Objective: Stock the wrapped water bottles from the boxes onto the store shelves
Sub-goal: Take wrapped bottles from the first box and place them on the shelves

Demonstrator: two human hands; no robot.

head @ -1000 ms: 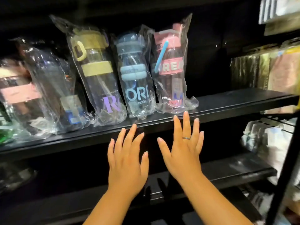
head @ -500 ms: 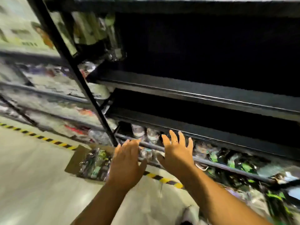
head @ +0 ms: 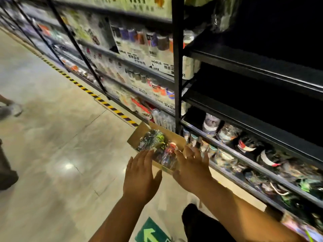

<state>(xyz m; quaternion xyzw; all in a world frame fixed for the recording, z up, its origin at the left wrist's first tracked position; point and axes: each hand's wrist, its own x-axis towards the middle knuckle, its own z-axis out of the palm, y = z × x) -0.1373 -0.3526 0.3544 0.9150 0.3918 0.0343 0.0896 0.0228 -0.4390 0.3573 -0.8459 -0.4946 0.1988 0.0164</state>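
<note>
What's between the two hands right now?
Head view: the near end of the cardboard box, with wrapped bottles inside, shows between the left hand and right hand; floor below that.

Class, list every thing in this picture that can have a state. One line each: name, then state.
cardboard box: open, on the floor, partly filled.
wrapped bottles: lying in the box, not yet picked up.
left hand: open, reaching toward the box, holding nothing.
right hand: open, fingers spread, holding nothing.
shelf bottles: stocked on a low shelf, behind its rail.
</note>
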